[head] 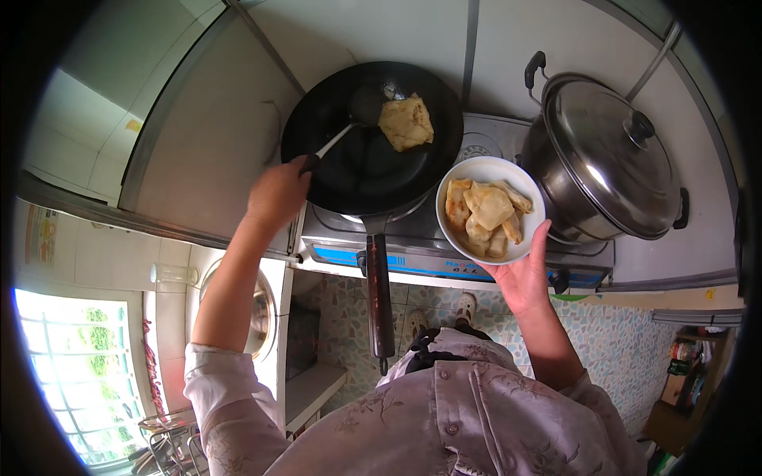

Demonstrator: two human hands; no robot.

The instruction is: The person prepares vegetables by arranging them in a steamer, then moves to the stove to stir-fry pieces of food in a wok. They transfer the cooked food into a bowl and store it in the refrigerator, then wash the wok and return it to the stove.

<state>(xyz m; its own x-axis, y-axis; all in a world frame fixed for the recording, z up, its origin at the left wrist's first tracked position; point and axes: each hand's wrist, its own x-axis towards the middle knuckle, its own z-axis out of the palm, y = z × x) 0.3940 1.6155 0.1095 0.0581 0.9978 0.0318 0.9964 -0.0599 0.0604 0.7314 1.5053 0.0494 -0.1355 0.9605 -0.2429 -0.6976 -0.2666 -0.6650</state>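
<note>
My left hand [277, 193] grips the dark handle of a spatula [337, 140] with a metal shank. Its dark blade lies inside a black wok [357, 172], beside a flat, browned piece of dough-like food [408, 123]. That piece rests on the wok's right side. With my right hand [524, 279] I hold a white bowl [530, 184] by its lower rim, fingers mostly hidden underneath. Several pale, partly browned pieces of food [489, 205] are heaped in the bowl. It is held just right of the wok, above the front of the gas stove [417, 238].
A large lidded steel pot [595, 160] stands on the right burner. The wok's long handle [379, 297] points towards me over the stove's front edge. Wall panels [381, 30] close off the back and sides. At lower left are a steel basin [262, 315] and a glass jar [174, 274].
</note>
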